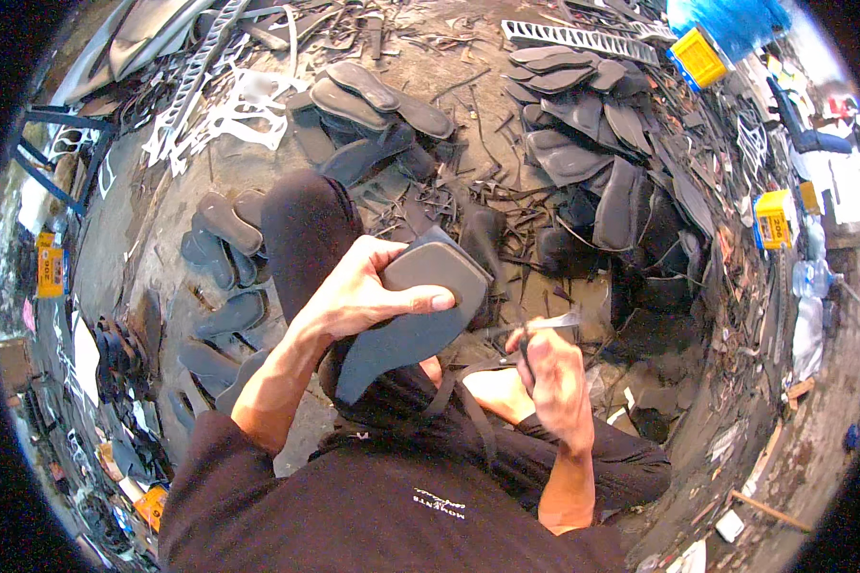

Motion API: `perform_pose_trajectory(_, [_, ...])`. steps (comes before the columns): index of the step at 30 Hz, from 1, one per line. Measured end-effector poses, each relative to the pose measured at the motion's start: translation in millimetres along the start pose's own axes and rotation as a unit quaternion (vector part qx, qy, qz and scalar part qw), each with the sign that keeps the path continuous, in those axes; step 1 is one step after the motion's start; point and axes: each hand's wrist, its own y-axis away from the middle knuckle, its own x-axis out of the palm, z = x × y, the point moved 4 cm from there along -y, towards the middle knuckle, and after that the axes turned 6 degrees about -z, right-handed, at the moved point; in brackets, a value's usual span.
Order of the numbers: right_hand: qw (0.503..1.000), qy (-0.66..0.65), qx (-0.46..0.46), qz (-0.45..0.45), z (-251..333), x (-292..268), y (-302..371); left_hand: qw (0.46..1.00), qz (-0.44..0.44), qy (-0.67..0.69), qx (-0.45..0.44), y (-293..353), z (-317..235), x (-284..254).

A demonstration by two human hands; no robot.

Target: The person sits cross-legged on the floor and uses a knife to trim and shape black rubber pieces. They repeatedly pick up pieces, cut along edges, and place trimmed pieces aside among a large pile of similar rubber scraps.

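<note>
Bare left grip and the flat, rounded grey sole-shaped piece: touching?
Touching. The head view shows it plainly: the bare left grip has its thumb laid across the face of the flat, rounded grey sole-shaped piece.

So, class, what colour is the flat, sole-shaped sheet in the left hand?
The flat, sole-shaped sheet is grey, bluish lower down; best in the head view.

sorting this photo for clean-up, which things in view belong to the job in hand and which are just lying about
Seemingly part of the job:
grey sole-shaped piece, in the left grip
metal-looking tool, partly hidden, in the right grip
heaped dark sole-shaped pieces

Seemingly just lying about:
thin dark strips
white cut-out scraps
yellow box
clear bottle
</note>
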Motion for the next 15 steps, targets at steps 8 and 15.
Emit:
perform_pose_trajectory(8, [0.993, 0.032, 0.093, 0.059, 2, -6, 12, 0.989, 0.137, -0.044, -0.029, 0, 4, 13])
perform_pose_trajectory(15, [0.995, -0.072, 0.063, 0.029, -18, 3, -9, 0.97, 0.184, -0.147, 0.06, 2, 3, 47])
